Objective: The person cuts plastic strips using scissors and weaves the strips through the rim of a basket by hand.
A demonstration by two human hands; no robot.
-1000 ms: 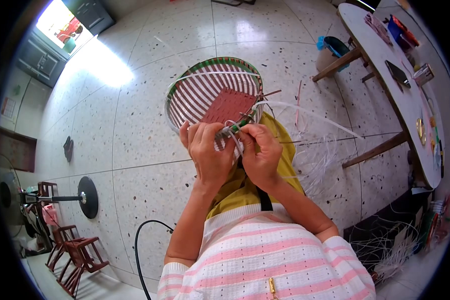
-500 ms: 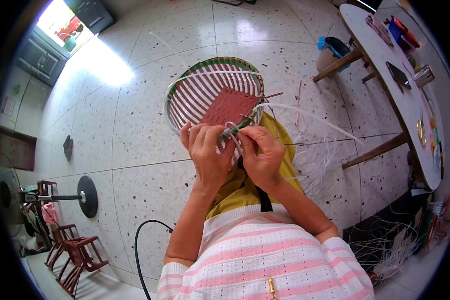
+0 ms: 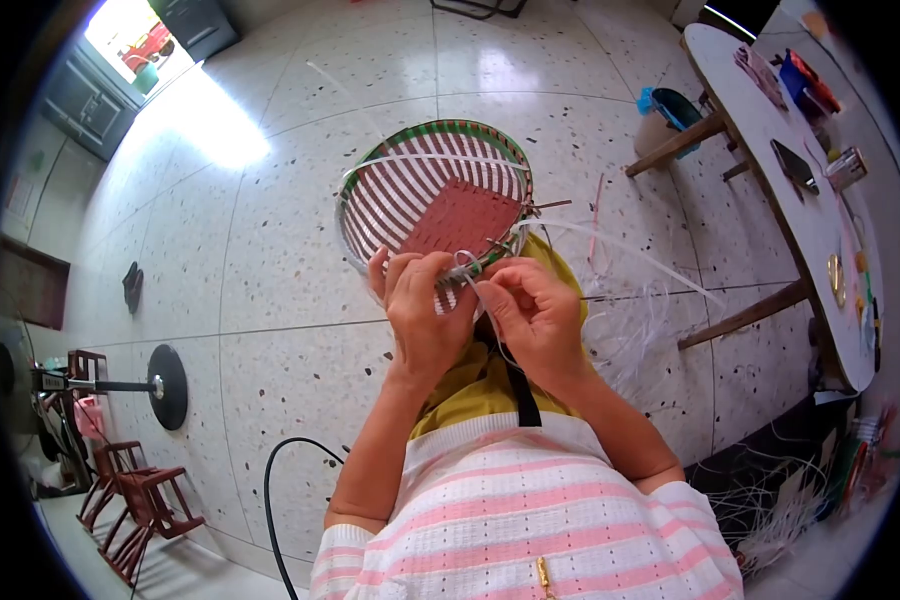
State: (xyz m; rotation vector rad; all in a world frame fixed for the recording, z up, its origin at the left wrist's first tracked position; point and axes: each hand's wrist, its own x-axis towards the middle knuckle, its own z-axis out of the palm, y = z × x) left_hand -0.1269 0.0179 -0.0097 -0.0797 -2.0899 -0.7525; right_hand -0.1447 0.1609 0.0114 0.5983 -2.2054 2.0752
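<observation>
A round woven basket (image 3: 462,217) with reddish-brown and white strips and a green-bound rim leans tilted at my lap, its opening facing me. My left hand (image 3: 425,305) is closed on the near rim, with fingers inside the basket. At that rim a thin white plastic strip (image 3: 465,260) makes a small loop. Beside it, my right hand (image 3: 540,320) pinches the strip between thumb and index finger, and a slack length curves below. Another long white strip (image 3: 630,250) trails from the basket's right side. My fingers partly hide the near rim.
A white table (image 3: 760,150) on wooden legs stands at right, with a phone (image 3: 794,165) and a metal can (image 3: 846,168) on it. Loose strips (image 3: 625,335) lie on the floor. A bucket (image 3: 667,125), a fan stand (image 3: 168,387) and small wooden chairs (image 3: 150,500) surround the area.
My right hand has moved slightly right and down from the rim, and more of the white strip now curves beneath it. My left hand stays at the rim. The view shifted a little.
</observation>
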